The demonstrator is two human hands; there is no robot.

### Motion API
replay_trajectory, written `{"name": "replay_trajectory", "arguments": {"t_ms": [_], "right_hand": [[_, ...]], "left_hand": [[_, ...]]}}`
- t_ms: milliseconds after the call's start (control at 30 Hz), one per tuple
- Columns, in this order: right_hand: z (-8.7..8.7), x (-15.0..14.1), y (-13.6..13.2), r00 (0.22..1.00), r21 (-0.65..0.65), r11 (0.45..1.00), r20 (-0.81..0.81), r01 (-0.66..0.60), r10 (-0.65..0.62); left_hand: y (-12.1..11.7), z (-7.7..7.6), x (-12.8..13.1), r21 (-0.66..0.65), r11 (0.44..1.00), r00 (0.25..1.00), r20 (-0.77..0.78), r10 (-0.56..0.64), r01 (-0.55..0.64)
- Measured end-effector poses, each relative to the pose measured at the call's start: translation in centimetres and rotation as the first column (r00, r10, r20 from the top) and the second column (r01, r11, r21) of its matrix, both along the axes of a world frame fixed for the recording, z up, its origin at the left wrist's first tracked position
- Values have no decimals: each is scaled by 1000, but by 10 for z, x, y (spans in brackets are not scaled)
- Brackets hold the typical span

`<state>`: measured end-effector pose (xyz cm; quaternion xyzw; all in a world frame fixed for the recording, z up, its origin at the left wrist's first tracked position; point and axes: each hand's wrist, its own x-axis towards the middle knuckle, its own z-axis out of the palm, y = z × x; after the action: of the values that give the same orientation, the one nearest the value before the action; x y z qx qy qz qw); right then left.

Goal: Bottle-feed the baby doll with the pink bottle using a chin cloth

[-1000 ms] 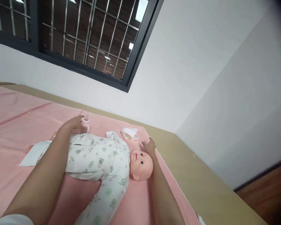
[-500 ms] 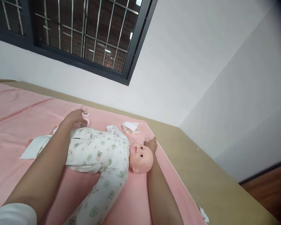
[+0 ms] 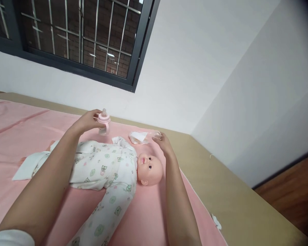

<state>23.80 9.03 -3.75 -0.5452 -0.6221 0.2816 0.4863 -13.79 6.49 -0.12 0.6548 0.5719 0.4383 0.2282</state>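
Observation:
A baby doll (image 3: 110,167) in a white printed romper lies on its back on the pink sheet (image 3: 149,218), head to the right. My left hand (image 3: 88,120) is closed round a small pink baby bottle (image 3: 104,122) and holds it upright in the air above the doll's chest. My right hand (image 3: 163,140) hovers past the doll's head, fingers pinched on a small clear cap (image 3: 156,134).
A crumpled clear plastic wrapper (image 3: 138,136) lies on the sheet beyond the doll's head. A white cloth (image 3: 23,169) lies under the doll's legs at the left. The tan mattress edge (image 3: 220,191) runs along the white wall; a barred window (image 3: 74,37) is above.
My left hand has lifted the pink bottle off the sheet and up over the doll. My right hand rose from beside the doll's head, away from it, with the small clear cap.

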Motion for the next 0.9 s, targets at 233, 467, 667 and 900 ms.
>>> {"name": "replay_trajectory", "arguments": {"t_ms": [233,467,667,900], "right_hand": [[71,-76,-84,927,277,899,-63,-339,369],[70,-106,-104,892,385,859,-164,-336,422],[63,-106,-97,878,292,860,-114,-418,466],[67,-93,-98,795,160,784,11,-600,606]], "left_hand": [[-57,40,54,72,958,961,-30,-276,278],[-78,46,75,29,928,923,-115,-367,373],[-73,42,78,39,918,916,-96,-390,395],[-71,41,76,36,901,902,-24,-432,433]]}}
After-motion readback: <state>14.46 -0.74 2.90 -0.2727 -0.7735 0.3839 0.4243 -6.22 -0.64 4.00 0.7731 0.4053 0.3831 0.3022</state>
